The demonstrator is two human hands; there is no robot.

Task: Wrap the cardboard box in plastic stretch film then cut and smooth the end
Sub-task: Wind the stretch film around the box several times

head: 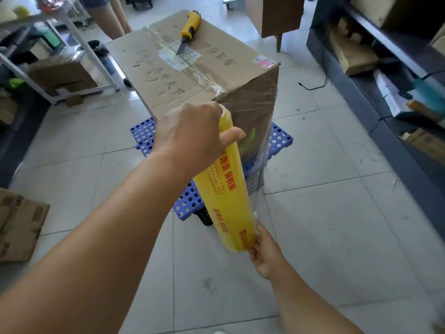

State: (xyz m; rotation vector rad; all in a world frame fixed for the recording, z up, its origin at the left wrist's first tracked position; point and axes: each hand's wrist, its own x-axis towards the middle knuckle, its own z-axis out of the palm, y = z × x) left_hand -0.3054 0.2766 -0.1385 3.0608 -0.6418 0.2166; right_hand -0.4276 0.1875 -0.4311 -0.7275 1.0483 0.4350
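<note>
A large cardboard box (pixel 192 75) stands on a blue perforated plastic pallet (pixel 144 136) in the middle of the floor. Clear film (pixel 260 121) covers its near right side and stretches down to a yellow roll of stretch film (pixel 226 189), held upright and tilted in front of the box's near corner. My left hand (pixel 192 133) grips the roll's top end. My right hand (pixel 265 251) holds its bottom end. A yellow utility knife (pixel 190 27) with its blade out lies on the box's top.
A white metal rack (pixel 79 44) with boxes stands at the left. Dark shelving (pixel 385 68) with cartons lines the right. A flattened carton (pixel 19 222) lies at the lower left. A person's legs (pixel 113 18) stand behind the box. Tiled floor surrounds the pallet.
</note>
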